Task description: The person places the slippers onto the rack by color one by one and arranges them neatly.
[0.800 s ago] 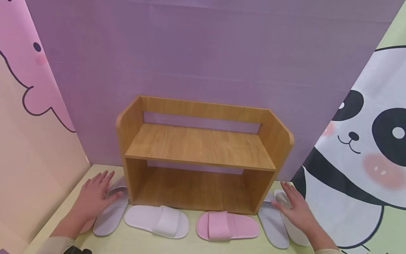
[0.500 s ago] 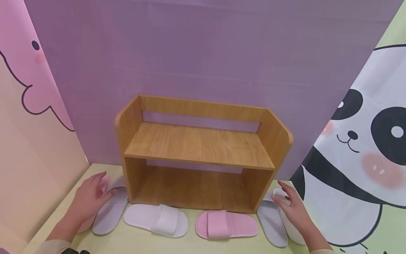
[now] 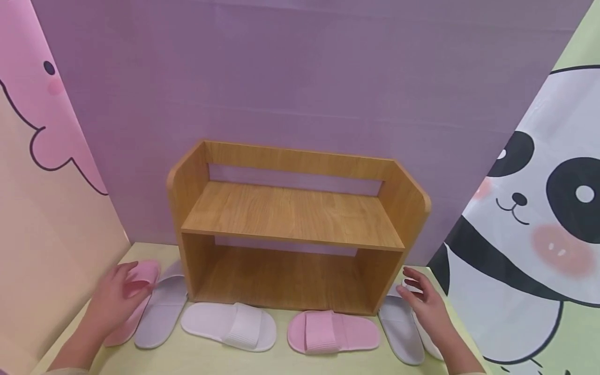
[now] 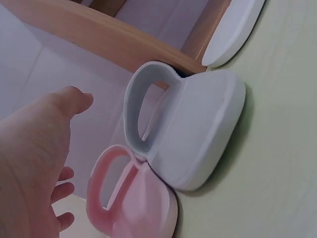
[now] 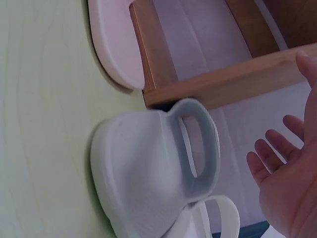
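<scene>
Fingers [image 4: 63, 192] of the left hand [image 3: 105, 306] are loosely bent and released, the thumb held apart, and the hand hangs just beside a pink slipper [image 4: 144, 204] at the far left of a pale table [image 3: 211, 362]. That slipper touches a gray slipper [image 3: 161, 317], and both lie with their straps toward the purple wall [image 3: 300, 78], by the left end of a wooden shelf [image 3: 292, 212]. On the other side, the right hand [image 3: 428, 307] has its fingers slightly bent and spread, released too, near the pair at the shelf's right end: a second gray slipper [image 3: 400, 332] and a white slipper [image 3: 429, 344], partly hidden in the head view. These two also touch, straps toward the same wall. Between the pairs, in front of the shelf, a second white slipper [image 3: 215, 322] and a second pink slipper [image 3: 358, 333] lie crosswise, a little apart, their strap ends facing each other. The shelf has two levels, and a large panda picture [image 3: 572, 260] covers the right-hand side.
</scene>
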`<state>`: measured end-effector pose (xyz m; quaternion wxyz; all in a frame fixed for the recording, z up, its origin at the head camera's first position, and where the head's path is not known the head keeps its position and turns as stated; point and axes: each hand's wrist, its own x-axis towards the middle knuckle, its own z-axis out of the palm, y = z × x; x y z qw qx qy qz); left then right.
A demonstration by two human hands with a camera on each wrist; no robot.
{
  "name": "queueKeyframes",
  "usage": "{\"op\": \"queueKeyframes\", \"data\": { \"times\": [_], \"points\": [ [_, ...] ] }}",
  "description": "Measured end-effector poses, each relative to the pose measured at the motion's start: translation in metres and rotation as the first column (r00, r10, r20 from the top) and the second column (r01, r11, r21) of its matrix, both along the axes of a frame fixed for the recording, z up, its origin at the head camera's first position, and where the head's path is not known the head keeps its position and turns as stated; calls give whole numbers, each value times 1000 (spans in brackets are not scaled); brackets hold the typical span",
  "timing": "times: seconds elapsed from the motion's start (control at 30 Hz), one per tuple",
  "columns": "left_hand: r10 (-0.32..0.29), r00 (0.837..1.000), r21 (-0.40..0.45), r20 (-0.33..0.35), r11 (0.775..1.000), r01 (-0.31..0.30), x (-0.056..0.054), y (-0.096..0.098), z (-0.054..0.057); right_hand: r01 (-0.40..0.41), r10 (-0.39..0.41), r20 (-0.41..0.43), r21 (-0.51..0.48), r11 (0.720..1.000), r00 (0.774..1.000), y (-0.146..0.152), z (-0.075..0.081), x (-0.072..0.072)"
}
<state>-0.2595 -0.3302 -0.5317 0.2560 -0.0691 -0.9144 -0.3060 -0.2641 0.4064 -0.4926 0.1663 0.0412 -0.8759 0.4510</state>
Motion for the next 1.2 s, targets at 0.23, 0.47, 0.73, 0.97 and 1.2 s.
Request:
{"op": "queueKeyframes", "data": {
  "times": [0.23, 0.47, 0.73, 0.97, 1.2],
  "points": [
    [25, 1000, -4, 4, 1000, -25, 10, -9, -8, -5, 2, -56, -42, 999, 998, -15, 1, 2],
    [57, 997, -32, 43, 998, -56, 19, -13, -13, -8, -2, -103, -97, 995, 995, -30, 5, 6],
    [124, 977, -66, 175, 991, -114, 28, -21, -18, 35, -42, -90, -80, 996, 995, -37, 6, 6],
    [139, 970, -68, 202, 990, -127, 38, -23, -22, 95, -105, -66, -136, 986, 992, -49, 0, 5],
    [136, 953, -86, 270, 989, -116, 45, -23, -24, 137, -152, -75, -177, 975, 985, -58, -6, 4]
  ]
}}
